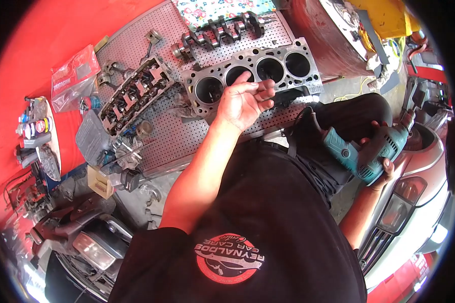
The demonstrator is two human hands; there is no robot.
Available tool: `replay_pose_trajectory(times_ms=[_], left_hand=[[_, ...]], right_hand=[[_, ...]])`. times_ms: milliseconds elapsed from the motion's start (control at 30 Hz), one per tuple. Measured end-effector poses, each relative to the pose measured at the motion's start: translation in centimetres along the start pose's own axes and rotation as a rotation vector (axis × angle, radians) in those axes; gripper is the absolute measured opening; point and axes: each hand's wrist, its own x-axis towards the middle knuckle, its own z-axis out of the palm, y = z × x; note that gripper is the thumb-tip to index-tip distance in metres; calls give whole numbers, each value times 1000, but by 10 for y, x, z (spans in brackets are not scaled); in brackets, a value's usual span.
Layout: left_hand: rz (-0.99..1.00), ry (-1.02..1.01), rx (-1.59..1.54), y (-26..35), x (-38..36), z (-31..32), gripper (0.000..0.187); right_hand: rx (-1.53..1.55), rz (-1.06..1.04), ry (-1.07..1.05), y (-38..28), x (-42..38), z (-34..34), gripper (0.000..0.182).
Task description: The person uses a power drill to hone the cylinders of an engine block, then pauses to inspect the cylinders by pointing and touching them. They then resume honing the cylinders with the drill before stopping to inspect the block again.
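My left hand (245, 103) hovers over the near side of a metal engine block (189, 81), palm partly turned up. Its fingers are loosely curled and apart, and nothing shows in them. Large round cylinder bores run along the block's top. At the right, my right hand (388, 170) grips a teal electric drill (371, 156) round its body. The drill's chuck (408, 120) points up and right, and its handle extends left above my dark trousers. Part of my right hand is hidden behind the drill.
A crankshaft (220, 35) lies behind the block on the perforated metal bench (162, 146). Left of it sit a cylinder head (136, 96) and pistons with rods (111, 70). A plastic bag (76, 78) lies farther left. Vehicle fronts with headlights (93, 250) flank me on both sides.
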Motion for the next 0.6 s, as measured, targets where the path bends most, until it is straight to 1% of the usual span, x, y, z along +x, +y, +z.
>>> replay_pose_trajectory(times_ms=[67, 100, 167, 200, 267, 333, 367, 400, 433, 467, 533, 567, 600], left_hand=[[13, 57, 45, -5, 1, 1, 72], [-5, 50, 64, -7, 2, 1, 96], [12, 22, 64, -10, 6, 2, 103], [27, 11, 61, -11, 8, 2, 107], [41, -21, 77, -15, 10, 2, 109], [73, 45, 233, -19, -5, 22, 105], [63, -72, 337, -23, -8, 17, 96], [89, -103, 617, -36, -14, 18, 74], [180, -230, 983, -46, -16, 10, 63], [269, -350, 1354, -57, -18, 1, 54], [201, -255, 1551, -70, -35, -4, 44], [228, -206, 1637, -77, -39, -13, 48], [243, -136, 1659, -81, -42, -21, 48]], right_hand=[[13, 24, -18, 2, 0, -4, 113], [-2, 26, -61, 2, 1, -12, 112], [-26, 8, -29, 1, 1, -13, 111], [-13, 4, -47, 1, 2, -16, 110], [35, -2, -112, -1, 0, -26, 108], [34, 16, -161, 1, 2, -33, 107], [30, 26, -181, -1, 2, -37, 106], [25, 36, -198, -7, 6, -37, 106], [37, 50, -106, -11, 3, -18, 106], [29, 52, -90, -14, 3, -16, 106], [26, 52, -95, -12, 6, -22, 106], [25, 62, -121, -13, 8, -24, 105], [24, 71, -143, -15, 12, -25, 105]])
